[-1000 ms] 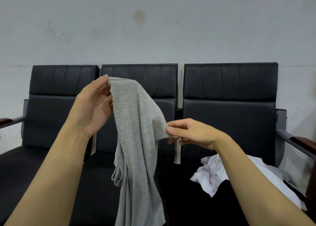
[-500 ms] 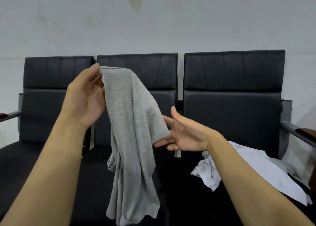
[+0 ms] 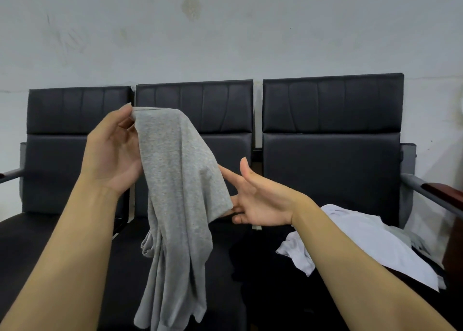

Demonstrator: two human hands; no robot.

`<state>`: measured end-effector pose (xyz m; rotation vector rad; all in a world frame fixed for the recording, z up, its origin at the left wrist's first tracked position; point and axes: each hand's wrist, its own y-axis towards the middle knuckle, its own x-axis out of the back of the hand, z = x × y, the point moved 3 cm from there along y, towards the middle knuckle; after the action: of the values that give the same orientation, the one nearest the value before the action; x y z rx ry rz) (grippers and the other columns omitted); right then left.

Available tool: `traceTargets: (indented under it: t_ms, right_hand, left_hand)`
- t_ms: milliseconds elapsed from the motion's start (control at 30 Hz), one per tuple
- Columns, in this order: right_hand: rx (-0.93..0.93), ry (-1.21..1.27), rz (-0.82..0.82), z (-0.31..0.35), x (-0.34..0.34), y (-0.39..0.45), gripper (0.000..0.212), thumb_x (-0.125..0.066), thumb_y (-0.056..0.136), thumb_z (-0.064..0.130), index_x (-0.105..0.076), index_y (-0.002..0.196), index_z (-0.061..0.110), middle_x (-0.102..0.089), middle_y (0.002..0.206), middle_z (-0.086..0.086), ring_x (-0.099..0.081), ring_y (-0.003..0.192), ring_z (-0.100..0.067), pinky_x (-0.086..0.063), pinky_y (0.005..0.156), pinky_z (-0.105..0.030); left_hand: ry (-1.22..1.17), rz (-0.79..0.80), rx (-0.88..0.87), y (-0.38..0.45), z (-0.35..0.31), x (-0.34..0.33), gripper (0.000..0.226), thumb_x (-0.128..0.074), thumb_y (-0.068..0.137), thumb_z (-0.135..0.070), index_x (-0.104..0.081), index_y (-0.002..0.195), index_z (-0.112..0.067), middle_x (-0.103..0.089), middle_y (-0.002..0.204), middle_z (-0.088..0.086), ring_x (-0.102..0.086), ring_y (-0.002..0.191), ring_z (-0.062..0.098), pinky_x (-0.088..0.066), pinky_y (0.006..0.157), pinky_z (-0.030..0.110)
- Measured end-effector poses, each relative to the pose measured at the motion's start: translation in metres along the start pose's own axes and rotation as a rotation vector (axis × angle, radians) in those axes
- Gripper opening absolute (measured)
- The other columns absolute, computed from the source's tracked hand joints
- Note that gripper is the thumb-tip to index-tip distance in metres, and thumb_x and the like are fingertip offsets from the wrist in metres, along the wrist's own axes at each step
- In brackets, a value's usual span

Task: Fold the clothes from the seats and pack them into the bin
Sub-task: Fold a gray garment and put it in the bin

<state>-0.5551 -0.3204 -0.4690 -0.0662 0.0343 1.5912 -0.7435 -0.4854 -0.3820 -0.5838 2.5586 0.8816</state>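
Bin not in frame; bottom of grey garment (image 3: pixel 175 205) cut off by lower edge, garment type unclear. Its cloth is heather grey, soft, bunched in long vertical folds, hanging in front of middle black seat (image 3: pixel 195 110). Left hand (image 3: pixel 112 153) pinches top corner w/ fingertips, palm facing camera. Right hand (image 3: pixel 258 200) has fingers straight and spread, tips tucked behind garment's right edge, thumb up. White clothes (image 3: pixel 363 245) lie crumpled on right seat.
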Motion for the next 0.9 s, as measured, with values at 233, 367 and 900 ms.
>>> traceTargets:
  t_ms: [233,367,900]
  right_hand:
    - [0.169,0.104,-0.115,0.007,-0.011,0.014,0.069,-0.034,0.097,0.075,-0.027,0.160,0.047,-0.063,0.140,-0.006,-0.056,0.105,-0.017,-0.037,0.085,-0.034]
    - [0.185,0.073,-0.243,0.016,-0.012,0.011,0.070,-0.038,0.100,0.067,-0.048,0.155,0.025,-0.067,0.137,0.000,-0.064,0.107,-0.013,-0.043,0.094,-0.032]
    - [0.308,0.042,-0.380,0.042,0.003,-0.006,0.053,-0.068,0.093,0.034,-0.062,0.144,0.020,-0.065,0.140,-0.001,-0.064,0.111,-0.020,-0.047,0.100,-0.044]
  left_hand:
    - [-0.031,0.003,0.021,-0.001,-0.002,0.008,0.022,-0.061,0.101,-0.033,-0.072,0.088,-0.020,-0.063,0.097,-0.004,-0.060,0.097,0.014,-0.045,0.094,0.027]
    - [-0.038,-0.039,0.032,-0.001,-0.006,0.020,0.019,-0.067,0.097,-0.034,-0.074,0.100,-0.016,-0.060,0.106,-0.001,-0.045,0.115,0.021,-0.032,0.106,0.035]
    - [0.213,0.052,0.040,-0.011,-0.014,0.016,0.043,-0.046,0.107,-0.027,-0.077,0.079,-0.018,-0.072,0.083,-0.004,-0.070,0.081,0.012,-0.057,0.075,0.024]
